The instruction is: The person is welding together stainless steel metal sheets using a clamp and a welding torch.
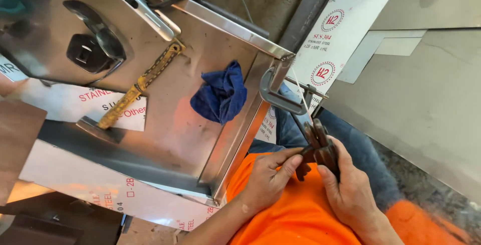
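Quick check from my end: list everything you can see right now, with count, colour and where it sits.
steel box: one, shiny silver, open, left and centre of view
hammer: one, yellowish worn handle, dark head, lying inside the box
blue rag: one, dark blue, crumpled, inside the box near its right wall
C-clamp: one, grey, gripping the box's right corner
steel sheets: several, grey, on the floor at right
film-covered sheet: one, white with red print, upper right
pliers: one, dark rusty metal, held in both hands over the lap
left hand: one, on the pliers
right hand: one, gripping the pliers
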